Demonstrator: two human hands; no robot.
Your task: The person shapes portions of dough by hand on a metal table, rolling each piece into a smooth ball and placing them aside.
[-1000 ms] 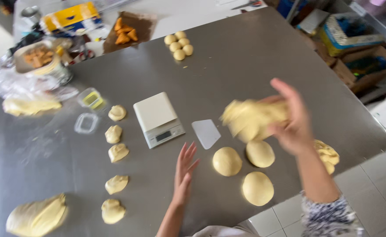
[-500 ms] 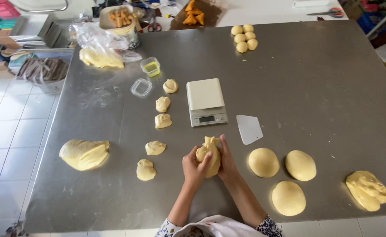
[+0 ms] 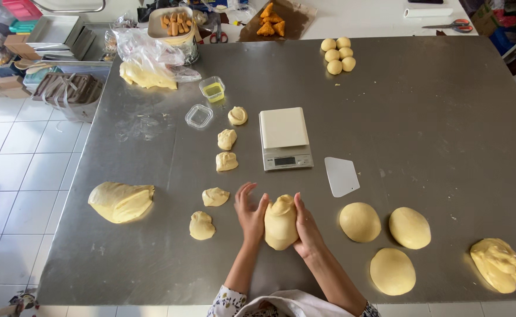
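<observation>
Lower centre of frame: I see both hands cupped around one dough lump [image 3: 281,222] resting on the steel table [image 3: 446,117]. Left hand [image 3: 251,214] presses its left side, fingers spread; right hand [image 3: 307,226] wraps the right side. Digital scale [image 3: 285,138] sits just above, white scraper [image 3: 341,175] to its right. Three smooth dough rounds [image 3: 360,222] lie right of the hands, small scraps [image 3: 215,196] left.

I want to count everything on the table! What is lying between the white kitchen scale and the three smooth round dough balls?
A flat white scraper lies between the scale and the round dough balls, shown in the head view.
</observation>
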